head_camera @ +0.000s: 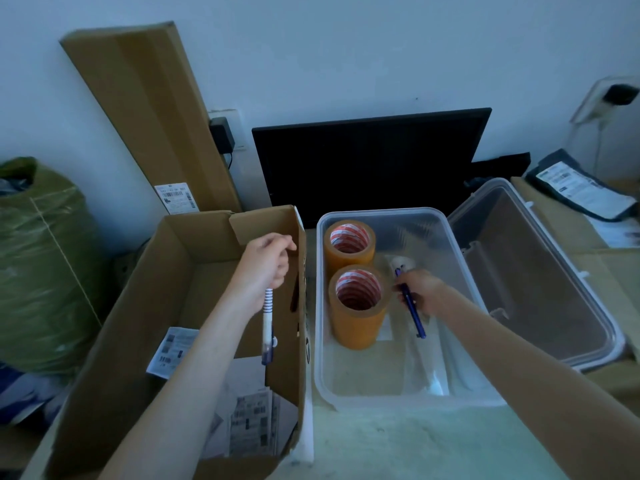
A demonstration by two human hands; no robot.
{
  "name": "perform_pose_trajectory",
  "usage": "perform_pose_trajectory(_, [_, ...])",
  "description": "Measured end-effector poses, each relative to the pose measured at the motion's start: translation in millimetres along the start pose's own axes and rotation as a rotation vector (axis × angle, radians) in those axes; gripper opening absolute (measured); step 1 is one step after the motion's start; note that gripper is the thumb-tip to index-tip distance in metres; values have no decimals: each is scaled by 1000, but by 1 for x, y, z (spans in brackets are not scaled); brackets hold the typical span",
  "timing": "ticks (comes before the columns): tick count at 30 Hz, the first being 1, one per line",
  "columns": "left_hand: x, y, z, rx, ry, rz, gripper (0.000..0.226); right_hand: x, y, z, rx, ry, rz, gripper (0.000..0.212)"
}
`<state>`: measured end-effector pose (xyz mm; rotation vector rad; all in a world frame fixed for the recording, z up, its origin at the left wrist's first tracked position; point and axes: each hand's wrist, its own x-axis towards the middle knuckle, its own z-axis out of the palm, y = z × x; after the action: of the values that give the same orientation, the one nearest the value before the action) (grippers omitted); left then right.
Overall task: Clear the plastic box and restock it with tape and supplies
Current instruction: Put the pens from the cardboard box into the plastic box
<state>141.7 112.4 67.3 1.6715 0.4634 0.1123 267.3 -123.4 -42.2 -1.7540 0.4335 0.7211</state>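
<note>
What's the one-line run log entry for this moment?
left hand: holds striped pen over cardboard box | right hand: holds blue pen in plastic box | two tape rolls in box

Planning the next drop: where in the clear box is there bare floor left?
Free: the plastic box floor at the near end, in front of the near tape roll, and the far right corner behind the right hand. Crowded: the left wall, taken by both rolls including the far tape roll.

Two tape rolls [353, 282] are showing amber with red-and-white striped cores; the pen [267, 325] is wearing blue-and-white stripes; the second pen [412, 311] is showing dark blue.
</note>
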Motion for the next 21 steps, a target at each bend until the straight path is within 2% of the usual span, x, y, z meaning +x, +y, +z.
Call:
perform_pose_trajectory(4, [6, -3, -4, -179, 32, -96, 22, 10, 4, 13, 105, 18, 19, 15])
perform_pose_trajectory(9, [6, -8, -3, -255, 37, -143, 22, 18, 10, 12, 225, -4, 7, 32])
perform_pose_trajectory(13, [5, -5, 2, -251, 33, -135, 21, 0, 9, 1, 281, -25, -68, 25])
perform_pose_trajectory(15, [4, -2, 5, -265, 31, -124, 20, -12, 3, -4, 276, -1, -166, 30])
perform_pose_trajectory(18, [1, 7, 10, -350, 18, -102, 20, -40, -6, -12, 212, 83, -403, 26])
perform_pose_trajectory(21, [-3, 18, 18, -561, -8, -79, 24, -83, -12, -10, 147, 111, -649, 17])
